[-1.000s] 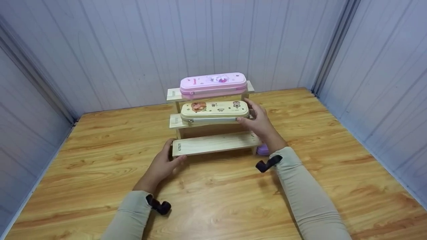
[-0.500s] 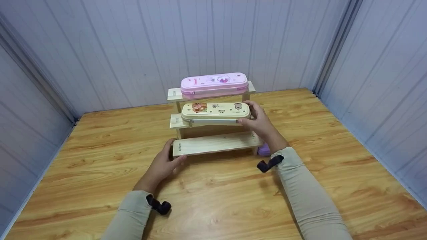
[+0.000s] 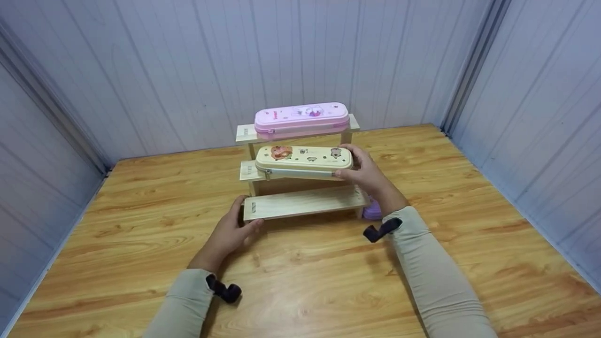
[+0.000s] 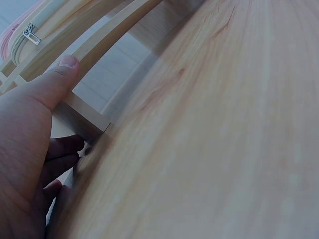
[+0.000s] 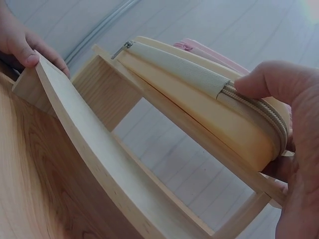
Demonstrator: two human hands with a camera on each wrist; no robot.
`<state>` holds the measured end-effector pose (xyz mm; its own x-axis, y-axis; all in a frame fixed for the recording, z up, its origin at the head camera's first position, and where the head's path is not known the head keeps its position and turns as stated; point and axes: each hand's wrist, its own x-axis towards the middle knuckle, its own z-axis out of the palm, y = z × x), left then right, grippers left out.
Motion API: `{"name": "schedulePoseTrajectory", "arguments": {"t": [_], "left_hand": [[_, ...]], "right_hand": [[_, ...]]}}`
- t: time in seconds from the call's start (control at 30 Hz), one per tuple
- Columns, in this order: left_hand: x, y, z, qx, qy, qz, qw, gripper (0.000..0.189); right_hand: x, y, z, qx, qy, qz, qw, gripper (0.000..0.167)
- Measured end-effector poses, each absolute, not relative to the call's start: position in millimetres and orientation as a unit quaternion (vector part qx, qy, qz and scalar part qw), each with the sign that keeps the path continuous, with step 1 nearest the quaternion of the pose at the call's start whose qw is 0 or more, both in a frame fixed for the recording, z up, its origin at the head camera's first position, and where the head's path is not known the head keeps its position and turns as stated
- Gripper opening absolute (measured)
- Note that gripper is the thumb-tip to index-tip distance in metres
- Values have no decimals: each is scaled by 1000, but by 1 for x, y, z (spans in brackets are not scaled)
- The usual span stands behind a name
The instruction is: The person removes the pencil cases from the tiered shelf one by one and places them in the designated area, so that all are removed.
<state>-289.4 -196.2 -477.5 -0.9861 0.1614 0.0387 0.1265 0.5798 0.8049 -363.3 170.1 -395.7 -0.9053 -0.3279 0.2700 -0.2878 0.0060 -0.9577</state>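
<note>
Around a wood-grain tabletop (image 3: 300,281), pale panelled walls (image 3: 188,70) with grey strips at the corners. Toward the back wall, a three-tiered wooden stand (image 3: 253,188) of plain boards. On the top board (image 3: 245,133), lengthwise, a pink pencil case (image 3: 300,118) with printed figures on the lid and both board ends bare beside it. Along the middle board (image 3: 248,171), lower and nearer, a cream pencil case (image 3: 303,158) with brown animal pictures, a pale zip band (image 5: 174,64) facing forward and a metal zip pull (image 4: 32,35) toward the left end. Cannot tell how fully resting on the board. At the right end of the cream pencil case, the right hand (image 3: 368,176), bent around it, thumb against the front side and fingers behind. At the left end of the lowest board (image 3: 305,203), the left hand (image 3: 229,230), thumb on the front edge, fingers partly bent round the side, gripping only the stand. Beside the stand's right leg, a purple object (image 3: 373,211), partly covered, too hidden to identify. On both arms, light sleeves (image 3: 436,267) and black bands (image 3: 226,290).
</note>
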Motion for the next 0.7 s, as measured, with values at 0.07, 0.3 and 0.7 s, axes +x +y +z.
{"name": "schedulePoseTrajectory", "arguments": {"t": [0.07,0.3,0.7], "left_hand": [[-290,-196,-478,81,888,453,19,98],[-290,-196,-478,87,886,456,18,98],[-288,-195,-477,79,891,447,17,100]], "right_hand": [[-363,170,-396,-216,708,-672,20,75],[-361,170,-393,-218,702,-677,25,75],[-358,172,-395,-189,700,-689,0,69]]}}
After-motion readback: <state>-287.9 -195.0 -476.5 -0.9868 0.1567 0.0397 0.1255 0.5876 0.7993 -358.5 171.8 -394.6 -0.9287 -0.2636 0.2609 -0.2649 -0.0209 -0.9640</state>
